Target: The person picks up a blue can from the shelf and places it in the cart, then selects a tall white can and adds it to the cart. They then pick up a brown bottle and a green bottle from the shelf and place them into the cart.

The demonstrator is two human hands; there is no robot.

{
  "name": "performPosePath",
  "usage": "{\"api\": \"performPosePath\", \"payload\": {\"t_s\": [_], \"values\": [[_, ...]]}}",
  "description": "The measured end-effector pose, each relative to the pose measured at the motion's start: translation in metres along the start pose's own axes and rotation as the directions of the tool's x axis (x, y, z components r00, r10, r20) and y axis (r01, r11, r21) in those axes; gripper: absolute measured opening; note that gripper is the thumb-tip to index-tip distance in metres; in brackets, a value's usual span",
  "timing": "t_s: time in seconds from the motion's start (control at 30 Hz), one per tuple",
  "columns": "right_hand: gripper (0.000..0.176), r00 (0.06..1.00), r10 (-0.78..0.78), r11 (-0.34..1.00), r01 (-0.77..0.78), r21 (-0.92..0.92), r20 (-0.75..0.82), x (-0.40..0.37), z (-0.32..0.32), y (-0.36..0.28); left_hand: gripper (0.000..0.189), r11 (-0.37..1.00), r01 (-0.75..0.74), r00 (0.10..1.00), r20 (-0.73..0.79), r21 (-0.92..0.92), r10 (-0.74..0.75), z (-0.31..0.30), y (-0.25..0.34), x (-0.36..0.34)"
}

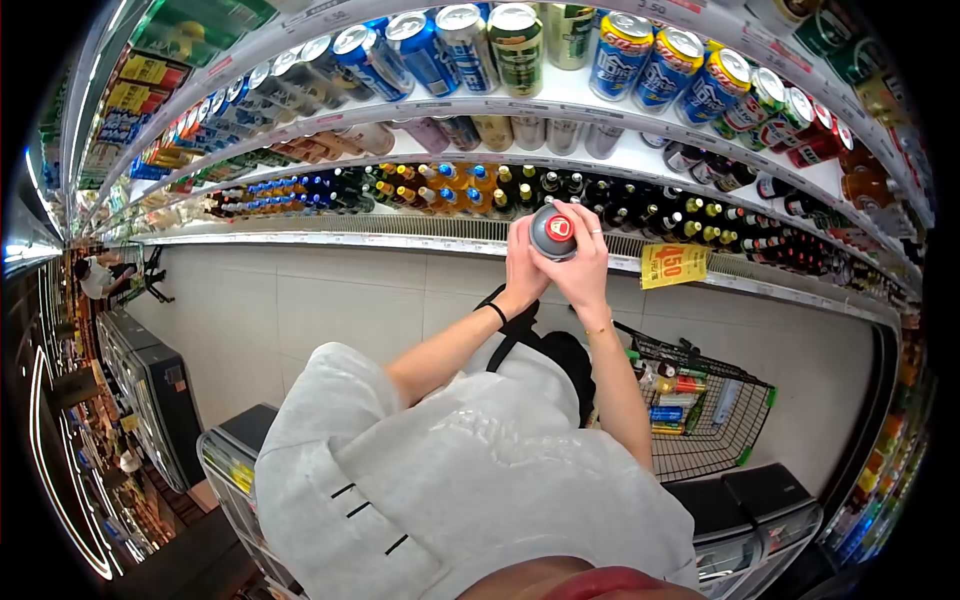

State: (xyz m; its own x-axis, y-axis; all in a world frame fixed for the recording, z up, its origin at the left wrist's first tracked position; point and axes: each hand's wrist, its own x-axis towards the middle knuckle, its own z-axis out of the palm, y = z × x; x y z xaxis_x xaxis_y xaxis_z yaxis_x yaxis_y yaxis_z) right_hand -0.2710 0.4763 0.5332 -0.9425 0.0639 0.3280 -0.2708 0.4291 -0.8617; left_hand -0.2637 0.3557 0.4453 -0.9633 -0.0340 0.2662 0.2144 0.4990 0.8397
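Both of my hands are wrapped round a dark grey bottle or can [553, 233] with a round red mark on its top, seen from above. My left hand [522, 262] covers one side of it, and a black band is round that wrist. On the other side is my right hand [584, 262], with a ring on a finger and a thin bracelet at the wrist. The container is in front of my chest, near the edge of the lower shelf [400, 243]. Its lower part is hidden by my hands.
Drink cans [516, 50] line the upper shelves, with rows of bottles [450, 190] below. A yellow price sign [673, 266] hangs from the shelf edge. A shopping cart [735, 415] holding goods stands at the right. Another person [98, 277] is far left, near black cabinets [145, 385].
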Motion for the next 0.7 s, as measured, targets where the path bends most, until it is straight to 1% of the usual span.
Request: {"api": "performPosePath", "payload": {"t_s": [0.03, 0.1, 0.17, 0.23, 0.27, 0.3, 0.37, 0.4, 0.43, 0.5, 0.57, 0.6, 0.63, 0.7], "values": [[0.071, 0.999, -0.014, 1.0, 0.014, 0.014, 0.04, 0.005, 0.018, -0.005, 0.062, 0.999, -0.023, 0.998, -0.063, 0.042, 0.025, -0.013, -0.008, 0.007], [0.072, 0.993, 0.0, 0.996, -0.011, 0.094, 0.118, 0.017, 0.048, -0.015, 0.061, 0.995, 0.076, 0.991, -0.115, 0.068, -0.068, -0.039, -0.023, 0.015], [0.072, 0.987, -0.039, 0.996, 0.026, 0.088, 0.156, 0.026, 0.078, -0.022, 0.059, 0.994, 0.093, 0.978, -0.192, 0.059, -0.08, -0.062, -0.04, 0.024], [0.073, 0.979, -0.068, 0.989, 0.041, 0.141, 0.191, 0.036, 0.112, -0.025, 0.056, 0.993, 0.081, 0.967, -0.247, 0.083, -0.058, -0.082, -0.07, 0.036], [0.077, 0.974, -0.103, 0.99, 0.081, 0.112, 0.204, 0.041, 0.13, -0.025, 0.053, 0.992, 0.122, 0.956, -0.271, 0.025, -0.111, -0.09, -0.08, 0.04], [0.082, 0.962, -0.103, 0.993, 0.084, 0.087, 0.252, 0.046, 0.145, -0.026, 0.052, 0.992, 0.126, 0.941, -0.318, 0.013, -0.115, -0.1, -0.084, 0.049], [0.089, 0.966, -0.097, 0.995, 0.094, 0.026, 0.239, 0.058, 0.176, -0.031, 0.049, 0.99, 0.14, 0.907, -0.397, -0.025, -0.139, -0.113, -0.113, 0.062], [0.092, 0.963, -0.098, 0.995, 0.102, -0.002, 0.253, 0.063, 0.189, -0.033, 0.05, 0.985, 0.143, 0.891, -0.42, -0.098, -0.171, -0.119, -0.131, 0.07], [0.092, 0.964, -0.08, 0.997, 0.075, 0.027, 0.255, 0.066, 0.207, -0.028, 0.052, 0.993, 0.107, 0.886, -0.449, -0.049, -0.117, -0.128, -0.143, 0.078], [0.092, 0.951, -0.095, 0.995, 0.078, 0.069, 0.295, 0.075, 0.236, -0.017, 0.056, 0.997, 0.077, 0.889, -0.456, 0.033, -0.053, -0.147, -0.168, 0.097], [0.088, 0.943, -0.082, 0.991, 0.044, 0.124, 0.324, 0.084, 0.255, -0.014, 0.057, 0.992, 0.082, 0.846, -0.52, -0.094, -0.119, -0.16, -0.184, 0.116], [0.088, 0.942, -0.067, 0.989, 0.019, 0.147, 0.328, 0.087, 0.265, -0.013, 0.056, 0.992, 0.087, 0.814, -0.569, -0.086, -0.12, -0.162, -0.196, 0.124], [0.088, 0.943, -0.052, 0.985, -0.005, 0.171, 0.33, 0.091, 0.276, -0.011, 0.056, 0.982, 0.095, 0.809, -0.562, -0.164, -0.172, -0.166, -0.205, 0.132], [0.09, 0.95, -0.069, 0.983, 0.013, 0.181, 0.305, 0.1, 0.297, -0.012, 0.054, 0.999, 0.037, 0.817, -0.575, -0.004, -0.033, -0.175, -0.212, 0.142]]}}
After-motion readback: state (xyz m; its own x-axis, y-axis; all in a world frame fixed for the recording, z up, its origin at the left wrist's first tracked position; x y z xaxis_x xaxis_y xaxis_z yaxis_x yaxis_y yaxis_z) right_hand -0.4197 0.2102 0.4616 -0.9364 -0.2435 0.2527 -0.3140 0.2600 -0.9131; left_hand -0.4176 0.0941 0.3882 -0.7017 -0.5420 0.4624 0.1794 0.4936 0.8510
